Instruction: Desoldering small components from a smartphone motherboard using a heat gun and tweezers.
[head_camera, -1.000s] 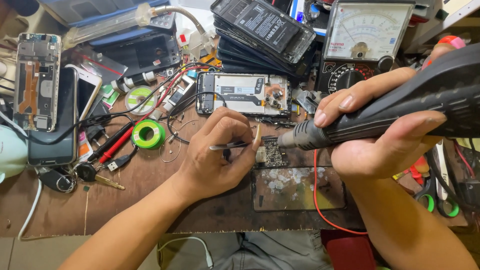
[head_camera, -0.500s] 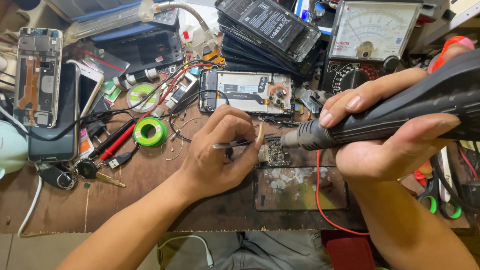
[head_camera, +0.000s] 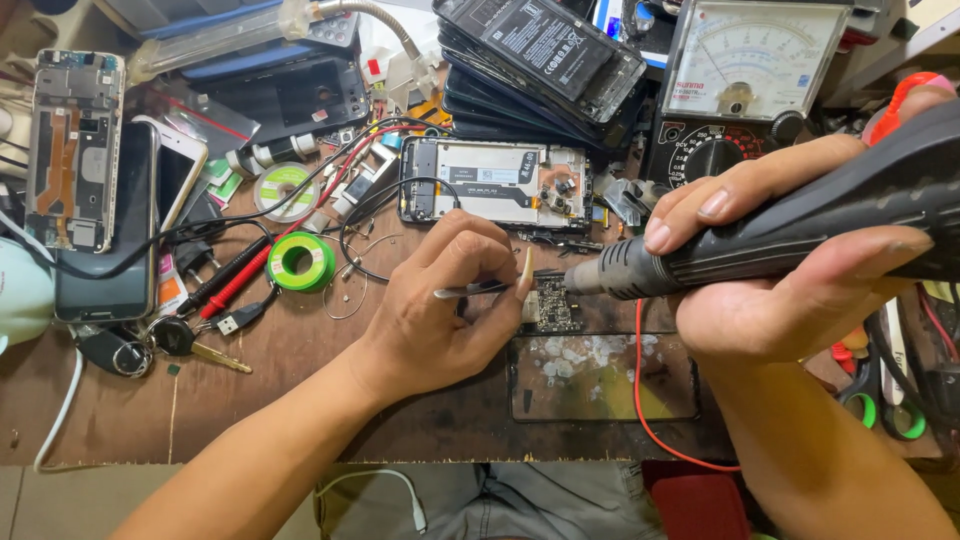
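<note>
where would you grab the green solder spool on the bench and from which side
Grip the green solder spool across its outer rim, coming straight down from above. It lies flat with its hole facing up, and red probes crowd its left, so the top is freest.

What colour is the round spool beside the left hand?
The spool is bright green with a pale centre, seen best in the head view.
</note>
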